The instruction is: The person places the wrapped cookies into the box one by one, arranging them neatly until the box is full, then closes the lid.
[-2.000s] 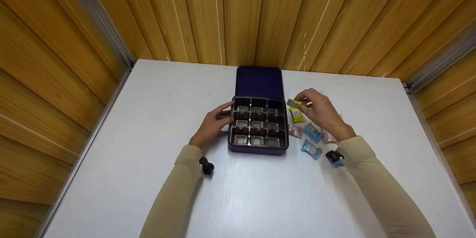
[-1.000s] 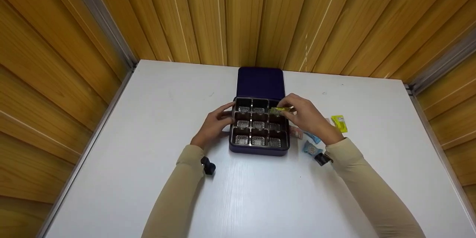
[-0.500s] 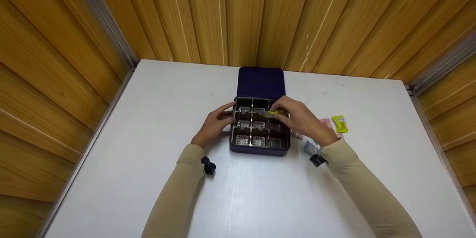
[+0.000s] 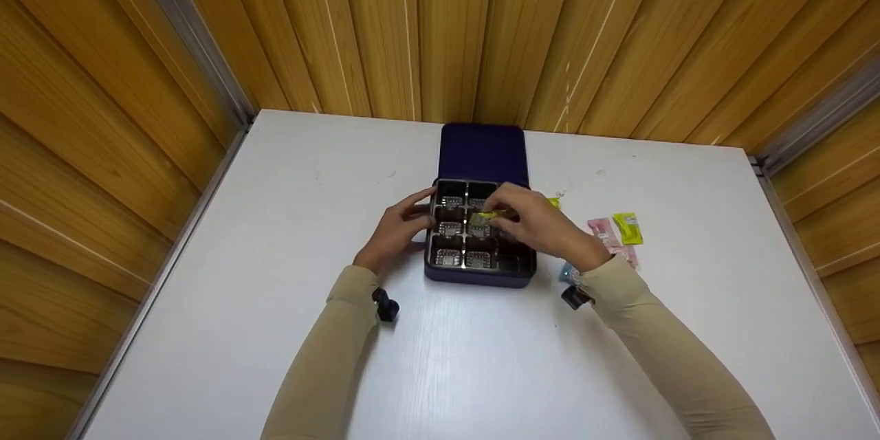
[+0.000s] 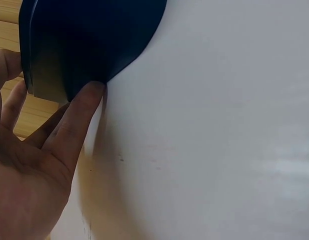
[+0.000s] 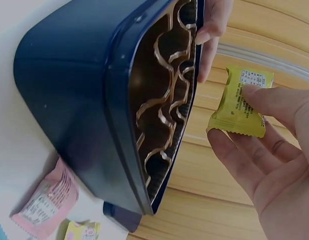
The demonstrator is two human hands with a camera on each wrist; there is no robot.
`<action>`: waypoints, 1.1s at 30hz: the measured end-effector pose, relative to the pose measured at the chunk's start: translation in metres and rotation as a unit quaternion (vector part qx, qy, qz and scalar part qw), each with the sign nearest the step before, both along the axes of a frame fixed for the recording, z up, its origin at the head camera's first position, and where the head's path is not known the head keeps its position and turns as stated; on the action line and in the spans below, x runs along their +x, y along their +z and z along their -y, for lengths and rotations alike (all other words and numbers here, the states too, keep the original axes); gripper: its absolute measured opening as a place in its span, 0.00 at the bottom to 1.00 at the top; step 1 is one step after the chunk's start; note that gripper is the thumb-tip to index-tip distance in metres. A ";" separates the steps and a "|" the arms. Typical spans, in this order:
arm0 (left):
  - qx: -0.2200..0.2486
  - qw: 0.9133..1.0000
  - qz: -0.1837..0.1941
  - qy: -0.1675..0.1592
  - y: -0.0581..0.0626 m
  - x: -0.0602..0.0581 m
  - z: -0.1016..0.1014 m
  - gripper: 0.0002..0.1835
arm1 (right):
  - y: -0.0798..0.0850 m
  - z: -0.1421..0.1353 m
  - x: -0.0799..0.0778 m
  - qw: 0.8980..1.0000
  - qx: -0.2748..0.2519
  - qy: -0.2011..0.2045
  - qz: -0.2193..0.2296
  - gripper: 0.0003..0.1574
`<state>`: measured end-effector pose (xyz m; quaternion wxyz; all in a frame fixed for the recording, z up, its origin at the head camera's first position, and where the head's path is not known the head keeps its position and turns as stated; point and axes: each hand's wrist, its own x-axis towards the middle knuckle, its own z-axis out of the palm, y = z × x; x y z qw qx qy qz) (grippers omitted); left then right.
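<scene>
A dark blue tin [image 4: 478, 278] stands with its lid [image 4: 483, 151] laid back behind it. Inside is a brown plastic tray [image 6: 149, 85] divided into several compartments, with no candy in those that show. My left hand [image 4: 393, 234] rests on the tin's left side, thumb and fingers fairly straight against wall and rim. In the left wrist view, fingertips touch the blue wall [image 5: 94, 45]. My right hand [image 4: 540, 223] pinches a yellow wrapped candy [image 6: 239, 102] between thumb and fingers, over the tray's middle. It hides part of the right-hand compartments.
Right of the tin, wrapped candies lie on the white table [image 4: 467, 357]: a yellow one [image 4: 628, 228], a pink one [image 4: 602, 231] and a blue one [image 4: 569, 273] partly behind the right wrist. Another yellow candy [image 4: 554, 203] peeks out behind the right hand. Wood-patterned panels [image 4: 454, 34] enclose the table.
My right hand has carried the yellow candy left, from beside the tin across the right-hand compartments to over the middle. My left hand has stayed on the tin's side.
</scene>
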<state>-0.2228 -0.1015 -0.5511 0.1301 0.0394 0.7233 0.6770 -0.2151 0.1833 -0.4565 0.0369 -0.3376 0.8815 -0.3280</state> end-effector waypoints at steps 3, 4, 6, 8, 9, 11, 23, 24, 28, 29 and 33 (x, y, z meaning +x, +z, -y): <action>0.003 1.000 0.000 -0.001 0.001 0.000 0.000 0.36 | -0.001 0.004 -0.001 1.000 -0.004 0.021 -0.013 0.13; 0.006 1.000 0.000 -0.002 0.001 0.000 0.000 0.35 | -0.002 0.005 -0.001 0.999 -0.008 0.029 -0.018 0.13; 0.008 1.000 -0.001 -0.003 0.001 0.000 0.000 0.35 | -0.002 0.008 -0.002 0.999 -0.016 0.043 -0.023 0.14; 0.009 1.000 -0.003 -0.003 0.001 0.000 0.000 0.35 | -0.003 0.010 -0.002 0.998 -0.022 0.054 -0.024 0.14; 0.008 1.000 -0.004 -0.002 0.001 0.000 0.000 0.35 | -0.003 0.011 -0.002 0.998 -0.025 0.059 -0.024 0.14; 0.003 1.000 -0.009 -0.002 0.001 -0.001 0.000 0.35 | -0.004 0.014 -0.002 0.997 -0.026 0.069 -0.023 0.14; 0.007 1.000 -0.006 -0.001 0.001 0.001 0.000 0.35 | -0.007 0.027 0.002 0.993 -0.023 0.112 -0.030 0.13; 0.006 1.000 -0.006 -0.001 0.001 0.001 0.000 0.35 | -0.007 0.028 0.002 0.993 -0.021 0.114 -0.031 0.13; 0.004 1.000 -0.005 -0.002 0.001 0.000 0.000 0.34 | -0.008 0.032 0.003 0.993 -0.015 0.114 -0.030 0.13; 0.004 1.000 -0.004 -0.002 0.001 0.000 0.000 0.34 | -0.008 0.033 0.003 0.993 -0.014 0.114 -0.028 0.13; 0.005 1.000 -0.004 -0.005 0.001 0.000 0.000 0.34 | -0.010 0.035 0.002 0.993 -0.009 0.114 -0.018 0.12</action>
